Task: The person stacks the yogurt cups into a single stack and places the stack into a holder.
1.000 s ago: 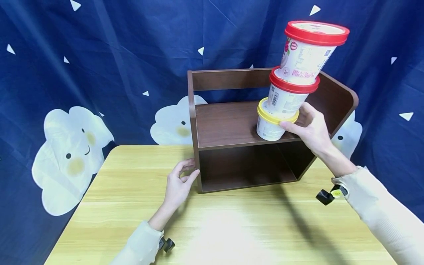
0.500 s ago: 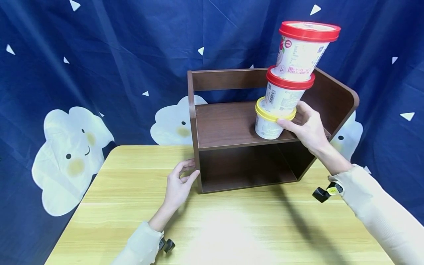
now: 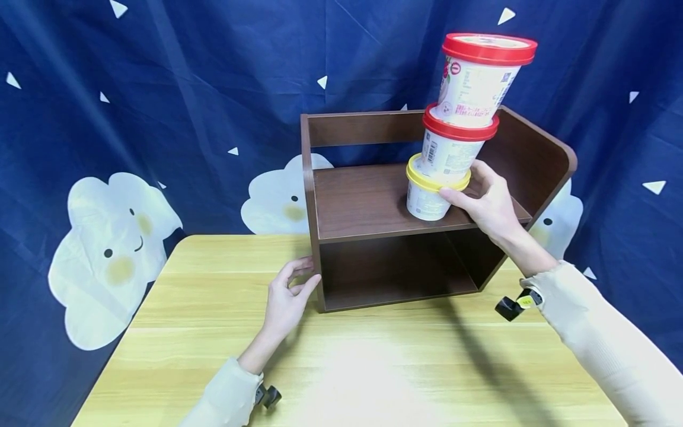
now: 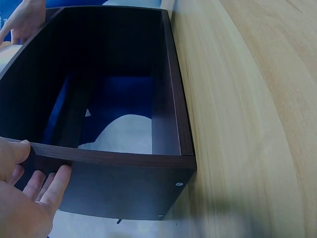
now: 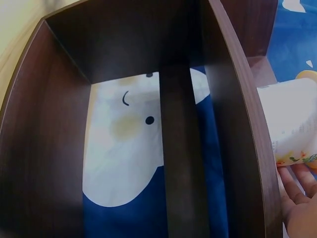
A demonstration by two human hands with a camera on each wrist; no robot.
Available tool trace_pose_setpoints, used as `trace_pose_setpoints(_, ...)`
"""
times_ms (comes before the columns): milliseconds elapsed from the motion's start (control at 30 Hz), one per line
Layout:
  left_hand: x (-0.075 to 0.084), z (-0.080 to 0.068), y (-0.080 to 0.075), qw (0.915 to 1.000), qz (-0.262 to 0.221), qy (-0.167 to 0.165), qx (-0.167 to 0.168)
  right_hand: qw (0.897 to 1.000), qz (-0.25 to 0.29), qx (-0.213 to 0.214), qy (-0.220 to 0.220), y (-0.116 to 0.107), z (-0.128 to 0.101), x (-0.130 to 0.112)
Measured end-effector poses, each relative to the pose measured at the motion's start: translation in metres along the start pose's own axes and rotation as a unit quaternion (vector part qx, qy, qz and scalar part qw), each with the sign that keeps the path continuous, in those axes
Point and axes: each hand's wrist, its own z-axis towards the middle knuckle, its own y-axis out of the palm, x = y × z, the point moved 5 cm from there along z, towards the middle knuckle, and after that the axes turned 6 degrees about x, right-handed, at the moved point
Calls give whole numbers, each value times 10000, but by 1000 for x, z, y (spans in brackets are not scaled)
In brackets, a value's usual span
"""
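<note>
We see the right hand (image 3: 488, 204) curled around the yellow-lidded tub (image 3: 428, 193), thumb at its lid rim and fingers behind it, so it grips the bottom of a stack of three. On that tub sits a red-lidded tub (image 3: 450, 148), and on that a larger red-lidded tub (image 3: 477, 77); the stack leans toward 1 o'clock. The yellow-lidded tub stands on the upper board of the dark wooden shelf (image 3: 368, 204), toward the board's right half, near the front edge. In the right wrist view the hand's fingers (image 5: 297, 191) lie against the tub's white wall (image 5: 290, 124) beside the shelf board.

Our left hand (image 3: 288, 293) is at the shelf's lower left front corner, at about 7 o'clock from the tubs. Its thumb and fingers are spread around the side panel's front edge; the left wrist view shows the thumb (image 4: 12, 153) on one face and the fingers (image 4: 54, 183) straight along the other.

The shelf stands on the pale wooden bench (image 3: 373, 367), its lower compartment open toward us. At 12 o'clock behind everything hangs a blue curtain (image 3: 160, 89) printed with white clouds and triangles.
</note>
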Motion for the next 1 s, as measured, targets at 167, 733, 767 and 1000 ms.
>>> trace_pose_setpoints(167,0,0,0,10000,-15,-20,1,10000,18,41,42,2,1,2)
trace_pose_setpoints(733,0,-1,0,9998,38,-174,39,9998,-180,-42,36,6,5,3)
trace_pose_setpoints(767,1,-1,0,9998,55,-197,44,9998,-195,-57,61,6,5,3)
trace_pose_setpoints(1000,19,-3,0,9997,186,-161,-34,9990,-385,-150,192,4,4,2)
